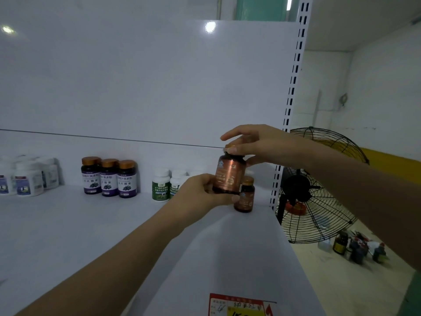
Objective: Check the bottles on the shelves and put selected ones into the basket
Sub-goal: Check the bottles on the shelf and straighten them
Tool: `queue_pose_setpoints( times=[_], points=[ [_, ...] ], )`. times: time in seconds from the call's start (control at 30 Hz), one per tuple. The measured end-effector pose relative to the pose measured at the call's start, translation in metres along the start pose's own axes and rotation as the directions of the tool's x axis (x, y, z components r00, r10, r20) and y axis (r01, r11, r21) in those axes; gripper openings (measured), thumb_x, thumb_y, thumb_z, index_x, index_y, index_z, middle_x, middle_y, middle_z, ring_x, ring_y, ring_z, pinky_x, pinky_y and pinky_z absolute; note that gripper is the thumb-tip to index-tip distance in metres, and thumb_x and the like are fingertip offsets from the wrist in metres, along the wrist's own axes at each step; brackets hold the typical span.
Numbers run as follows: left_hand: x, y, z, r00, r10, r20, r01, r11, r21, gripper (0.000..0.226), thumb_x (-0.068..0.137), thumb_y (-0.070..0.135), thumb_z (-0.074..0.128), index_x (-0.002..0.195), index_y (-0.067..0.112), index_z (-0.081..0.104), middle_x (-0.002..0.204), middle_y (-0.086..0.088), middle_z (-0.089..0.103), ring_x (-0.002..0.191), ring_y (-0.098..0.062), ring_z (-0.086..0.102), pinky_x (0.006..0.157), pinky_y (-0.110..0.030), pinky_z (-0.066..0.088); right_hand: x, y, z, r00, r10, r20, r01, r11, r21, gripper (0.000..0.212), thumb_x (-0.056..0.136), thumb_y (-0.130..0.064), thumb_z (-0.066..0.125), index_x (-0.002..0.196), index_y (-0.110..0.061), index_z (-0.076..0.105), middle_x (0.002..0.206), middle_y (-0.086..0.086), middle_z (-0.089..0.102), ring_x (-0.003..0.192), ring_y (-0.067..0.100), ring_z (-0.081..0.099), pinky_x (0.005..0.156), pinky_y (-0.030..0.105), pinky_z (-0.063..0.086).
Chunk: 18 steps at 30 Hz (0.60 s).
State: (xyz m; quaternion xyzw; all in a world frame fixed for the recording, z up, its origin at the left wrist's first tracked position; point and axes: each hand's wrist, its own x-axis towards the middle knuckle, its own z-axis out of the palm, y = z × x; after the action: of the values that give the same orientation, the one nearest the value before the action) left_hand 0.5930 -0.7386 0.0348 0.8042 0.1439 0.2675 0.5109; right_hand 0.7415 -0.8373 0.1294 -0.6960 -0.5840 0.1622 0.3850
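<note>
The left hand [202,190] grips the lower body of a copper-brown bottle [230,176] and the right hand [257,144] pinches its cap from above, holding it off the shelf [68,224]. Just behind it stands a twin bottle [245,198]. Further left stand purple-label bottles [109,179]. No basket is visible, so I judge that checking is under way and placing is still to do.

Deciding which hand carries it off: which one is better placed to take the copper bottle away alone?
Probably the left hand: it wraps the body of the copper bottle, while the right hand only pinches the cap from above. No basket is in view.
</note>
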Motion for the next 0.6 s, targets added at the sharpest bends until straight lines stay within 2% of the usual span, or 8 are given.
queue_pose_setpoints(
  times=[0.07, 0.17, 0.3, 0.4, 0.47, 0.5, 0.57, 0.6],
  points=[
    [0.001, -0.004, 0.001, 0.999, 0.026, -0.047, -0.027, 0.999, -0.018, 0.037, 0.071, 0.024, 0.081, 0.102, 0.029, 0.061, 0.092, 0.013, 0.069, 0.081, 0.002, 0.064, 0.061, -0.010, 0.045, -0.005, 0.002, 0.006, 0.999, -0.019, -0.029, 0.019, 1.000, 0.011, 0.038, 0.084, -0.028, 0.069, 0.121, -0.024, 0.060, 0.113, -0.007, 0.066, 0.101, 0.005, 0.064, 0.073, 0.013, 0.054],
    [0.006, -0.010, 0.003, 0.981, 0.098, -0.165, -0.107, 0.993, -0.049, 0.045, 0.066, 0.012, 0.083, 0.100, 0.027, 0.058, 0.090, 0.015, 0.068, 0.079, 0.004, 0.063, 0.062, -0.007, 0.049, -0.014, 0.004, 0.018, 0.987, -0.135, -0.089, 0.127, 0.988, -0.085, 0.038, 0.078, -0.029, 0.076, 0.114, -0.026, 0.065, 0.108, -0.013, 0.068, 0.100, -0.004, 0.062, 0.080, 0.012, 0.050],
    [0.016, -0.013, 0.006, 0.891, 0.277, -0.359, -0.283, 0.958, 0.037, 0.054, 0.067, 0.002, 0.080, 0.106, 0.031, 0.056, 0.094, 0.026, 0.061, 0.086, 0.011, 0.060, 0.066, 0.001, 0.042, -0.025, 0.007, 0.033, 0.927, -0.304, -0.219, 0.278, 0.950, -0.139, 0.049, 0.071, -0.019, 0.082, 0.115, -0.024, 0.061, 0.111, -0.015, 0.064, 0.107, -0.003, 0.058, 0.093, 0.012, 0.047],
    [0.023, -0.008, 0.008, 0.785, 0.452, -0.424, -0.430, 0.890, 0.151, 0.058, 0.070, 0.005, 0.079, 0.110, 0.039, 0.054, 0.101, 0.032, 0.056, 0.094, 0.024, 0.053, 0.077, 0.003, 0.038, -0.034, 0.012, 0.041, 0.766, -0.566, -0.307, 0.445, 0.810, -0.382, 0.051, 0.071, -0.017, 0.082, 0.117, -0.014, 0.060, 0.114, -0.007, 0.062, 0.109, 0.003, 0.057, 0.095, 0.017, 0.047],
    [0.028, -0.005, 0.011, 0.746, 0.510, -0.428, -0.454, 0.860, 0.232, 0.066, 0.070, 0.007, 0.080, 0.109, 0.049, 0.048, 0.103, 0.037, 0.051, 0.095, 0.026, 0.050, 0.080, 0.004, 0.037, -0.036, 0.016, 0.045, 0.630, -0.714, -0.305, 0.496, 0.672, -0.550, 0.048, 0.073, -0.016, 0.081, 0.116, -0.004, 0.061, 0.113, 0.003, 0.063, 0.107, 0.010, 0.058, 0.093, 0.020, 0.048],
    [0.030, -0.004, 0.013, 0.734, 0.529, -0.426, -0.457, 0.849, 0.265, 0.069, 0.070, 0.006, 0.080, 0.109, 0.052, 0.045, 0.104, 0.039, 0.049, 0.096, 0.024, 0.050, 0.081, 0.004, 0.036, -0.037, 0.018, 0.044, 0.589, -0.747, -0.307, 0.498, 0.635, -0.590, 0.048, 0.074, -0.017, 0.080, 0.116, -0.001, 0.062, 0.113, 0.007, 0.064, 0.107, 0.013, 0.058, 0.093, 0.021, 0.048],
    [0.034, -0.001, 0.013, 0.717, 0.566, -0.408, -0.472, 0.824, 0.313, 0.069, 0.070, 0.009, 0.081, 0.111, 0.050, 0.045, 0.105, 0.039, 0.047, 0.102, 0.019, 0.046, 0.083, 0.005, 0.034, -0.039, 0.019, 0.040, 0.558, -0.771, -0.307, 0.498, 0.607, -0.619, 0.048, 0.076, -0.020, 0.078, 0.116, 0.000, 0.061, 0.115, 0.007, 0.063, 0.108, 0.013, 0.057, 0.094, 0.020, 0.047],
    [0.034, 0.001, 0.012, 0.720, 0.575, -0.388, -0.480, 0.817, 0.320, 0.065, 0.070, 0.012, 0.081, 0.113, 0.047, 0.047, 0.105, 0.038, 0.048, 0.102, 0.019, 0.046, 0.083, 0.006, 0.034, -0.040, 0.018, 0.037, 0.570, -0.762, -0.307, 0.494, 0.617, -0.613, 0.050, 0.076, -0.023, 0.078, 0.118, -0.003, 0.060, 0.116, 0.003, 0.062, 0.109, 0.010, 0.057, 0.094, 0.019, 0.046]
  ],
)
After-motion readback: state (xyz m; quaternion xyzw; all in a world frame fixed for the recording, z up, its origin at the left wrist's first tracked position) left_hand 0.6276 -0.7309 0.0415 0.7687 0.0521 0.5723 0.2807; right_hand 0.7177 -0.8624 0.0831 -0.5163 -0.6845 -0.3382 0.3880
